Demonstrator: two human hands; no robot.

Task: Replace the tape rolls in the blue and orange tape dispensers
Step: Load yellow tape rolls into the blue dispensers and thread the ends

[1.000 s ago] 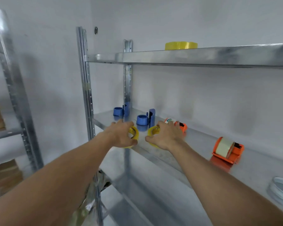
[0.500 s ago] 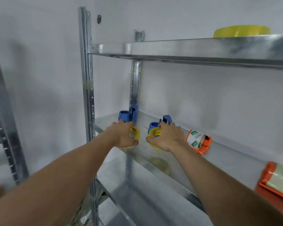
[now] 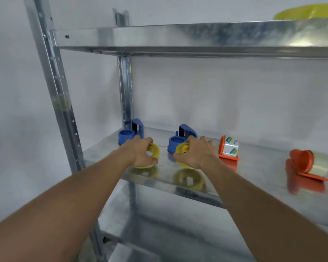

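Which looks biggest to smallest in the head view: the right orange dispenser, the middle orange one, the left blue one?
1. Right orange dispenser, though it is blurred and nearer the camera.
2. Middle orange dispenser.
3. Left blue dispenser, partly hidden by the left hand.

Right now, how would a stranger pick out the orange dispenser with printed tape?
On the middle metal shelf, look just right of the right hand. The upright orange tape dispenser holds a green-and-white printed roll; the other orange dispenser, farther right, carries plain pale tape.

Galvanised metal and coloured plastic

A mottled, reflective shelf (image 3: 254, 167) is seen; blue dispensers (image 3: 128, 134) and orange dispensers (image 3: 299, 161) appear smooth plastic.
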